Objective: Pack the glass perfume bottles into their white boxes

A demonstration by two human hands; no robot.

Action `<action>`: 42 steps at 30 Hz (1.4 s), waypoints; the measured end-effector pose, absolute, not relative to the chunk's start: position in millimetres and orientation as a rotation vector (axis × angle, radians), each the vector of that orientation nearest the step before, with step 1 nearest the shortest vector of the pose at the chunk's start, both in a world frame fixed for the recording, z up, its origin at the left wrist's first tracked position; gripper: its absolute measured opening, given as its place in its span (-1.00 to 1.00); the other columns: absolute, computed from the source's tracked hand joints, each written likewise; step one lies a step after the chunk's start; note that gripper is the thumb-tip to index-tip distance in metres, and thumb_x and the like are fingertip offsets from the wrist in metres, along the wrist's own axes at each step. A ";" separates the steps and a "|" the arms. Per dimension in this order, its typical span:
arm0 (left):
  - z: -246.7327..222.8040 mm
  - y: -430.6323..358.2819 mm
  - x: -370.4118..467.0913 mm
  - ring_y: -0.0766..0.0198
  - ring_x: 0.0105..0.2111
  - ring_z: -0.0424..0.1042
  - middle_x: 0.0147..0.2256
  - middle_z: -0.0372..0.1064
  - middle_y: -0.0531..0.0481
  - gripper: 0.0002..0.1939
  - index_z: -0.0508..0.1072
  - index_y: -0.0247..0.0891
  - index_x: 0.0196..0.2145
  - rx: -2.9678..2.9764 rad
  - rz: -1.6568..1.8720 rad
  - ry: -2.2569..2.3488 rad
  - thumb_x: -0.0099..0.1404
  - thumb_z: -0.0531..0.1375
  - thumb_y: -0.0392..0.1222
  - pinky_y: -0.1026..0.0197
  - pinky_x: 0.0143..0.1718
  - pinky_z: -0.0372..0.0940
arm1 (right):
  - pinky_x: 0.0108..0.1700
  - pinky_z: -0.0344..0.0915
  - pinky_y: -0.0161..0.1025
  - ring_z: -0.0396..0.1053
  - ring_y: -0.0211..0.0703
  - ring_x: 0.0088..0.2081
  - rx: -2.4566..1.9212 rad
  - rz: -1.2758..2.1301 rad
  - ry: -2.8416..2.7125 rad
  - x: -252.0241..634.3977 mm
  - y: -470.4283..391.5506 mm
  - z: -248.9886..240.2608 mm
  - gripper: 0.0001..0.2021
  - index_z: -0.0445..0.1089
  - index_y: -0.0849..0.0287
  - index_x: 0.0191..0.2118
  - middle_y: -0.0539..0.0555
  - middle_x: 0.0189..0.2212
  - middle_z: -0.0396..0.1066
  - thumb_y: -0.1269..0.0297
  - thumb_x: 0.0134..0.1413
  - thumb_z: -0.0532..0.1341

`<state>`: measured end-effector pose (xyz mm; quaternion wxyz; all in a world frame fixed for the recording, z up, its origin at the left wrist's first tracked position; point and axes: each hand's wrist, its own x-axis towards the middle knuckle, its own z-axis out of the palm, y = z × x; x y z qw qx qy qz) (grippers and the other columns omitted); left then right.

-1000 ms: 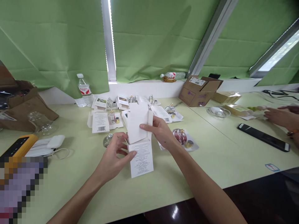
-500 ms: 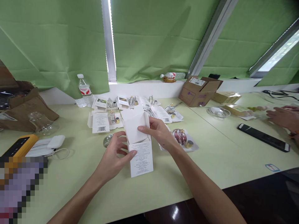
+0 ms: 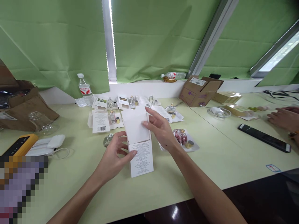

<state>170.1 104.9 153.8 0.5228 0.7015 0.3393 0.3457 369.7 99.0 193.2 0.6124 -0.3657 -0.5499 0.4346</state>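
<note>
Fingers of the left hand [image 3: 114, 158] pinch the left edge of a white carton [image 3: 141, 160] at the centre of the frame; those of the right hand [image 3: 163, 130] part beside its raised flap [image 3: 135, 126], any pinch there impossible to tell. The card looks light, stiff yet easily creased, best held by its 2 side edges.

Daylight edges the green blinds [image 3: 151, 34] (one faintly shadowed)
</note>
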 end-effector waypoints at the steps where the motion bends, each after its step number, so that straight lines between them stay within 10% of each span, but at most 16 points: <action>1: 153.8 105.0 169.8 0.18 -0.20 0.48 -0.01 0.41 -0.06 -0.49 0.13 -0.06 0.09 1.681 0.826 0.813 0.26 0.25 -0.06 0.07 -0.20 0.38 | -0.02 0.38 0.03 0.43 0.01 -0.03 -0.843 0.996 -1.261 370.0 99.2 192.9 -0.52 0.31 -0.12 0.13 0.03 -0.04 0.48 0.14 0.06 0.32; 42: 151.4 107.0 169.9 0.23 -0.23 0.47 0.01 0.36 -0.03 -0.50 0.16 -0.02 0.09 1.709 0.819 0.825 0.26 0.25 -0.07 0.08 -0.21 0.39 | -0.19 0.37 -0.20 0.37 -0.17 -0.22 -0.883 0.730 -1.267 374.0 103.9 189.5 -0.87 0.43 0.10 -0.41 0.01 -0.24 0.40 0.20 0.09 0.28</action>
